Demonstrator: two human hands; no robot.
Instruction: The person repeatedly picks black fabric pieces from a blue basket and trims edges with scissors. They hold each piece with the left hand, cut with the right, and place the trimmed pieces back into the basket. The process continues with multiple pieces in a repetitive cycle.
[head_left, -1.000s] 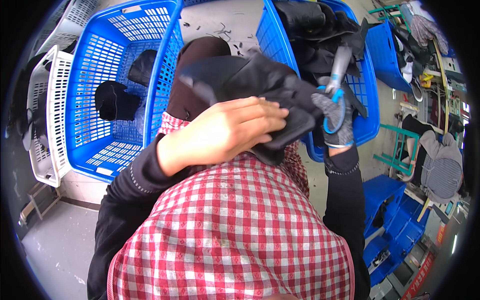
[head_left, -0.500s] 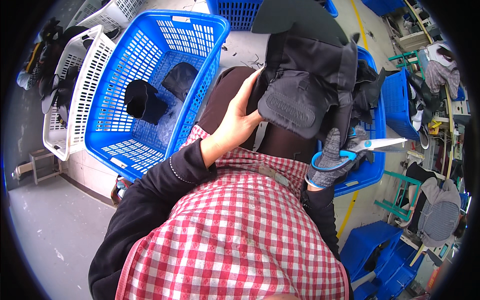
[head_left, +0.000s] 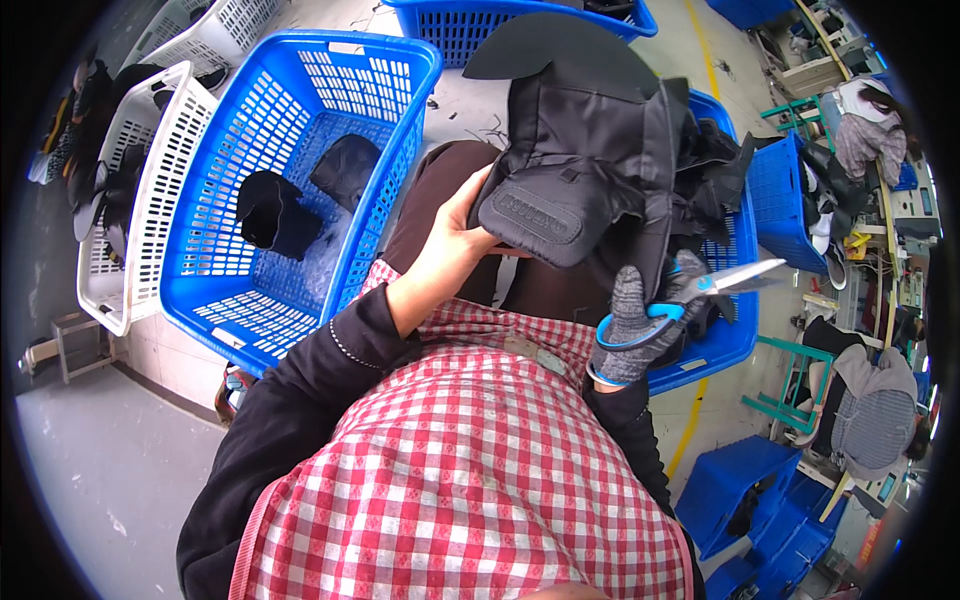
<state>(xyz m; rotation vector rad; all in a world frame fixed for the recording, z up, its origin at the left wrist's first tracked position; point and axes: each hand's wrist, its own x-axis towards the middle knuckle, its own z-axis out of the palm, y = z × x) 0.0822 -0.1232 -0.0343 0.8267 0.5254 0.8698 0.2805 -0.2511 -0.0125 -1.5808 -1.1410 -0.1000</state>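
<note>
In front of my lap is a black sewn shoe upper (head_left: 570,130), with a padded tongue that carries a raised label and a stiff dark panel at its far end. My bare left hand (head_left: 448,248) grips its left edge beside the tongue, the fingers hidden behind it. A grey knit glove with a blue cuff covers my right hand (head_left: 635,335). Scissors (head_left: 735,277) with blue-rimmed handles are held in it, their blades pointing right, away from the upper. The gloved fingers are close to the upper's lower right edge; contact is unclear.
Left of my knees a blue basket (head_left: 345,250) holds two black pieces (head_left: 275,215). Beyond it stands a white basket (head_left: 172,200). Another blue basket (head_left: 705,370), heaped with black pieces (head_left: 715,170), is close on my right. Farther right are blue crates (head_left: 735,490) and people at workstations.
The shoe upper has shifted left and turned slightly, showing more of its front. Both hands have moved a little left, the scissors still in my right hand.
</note>
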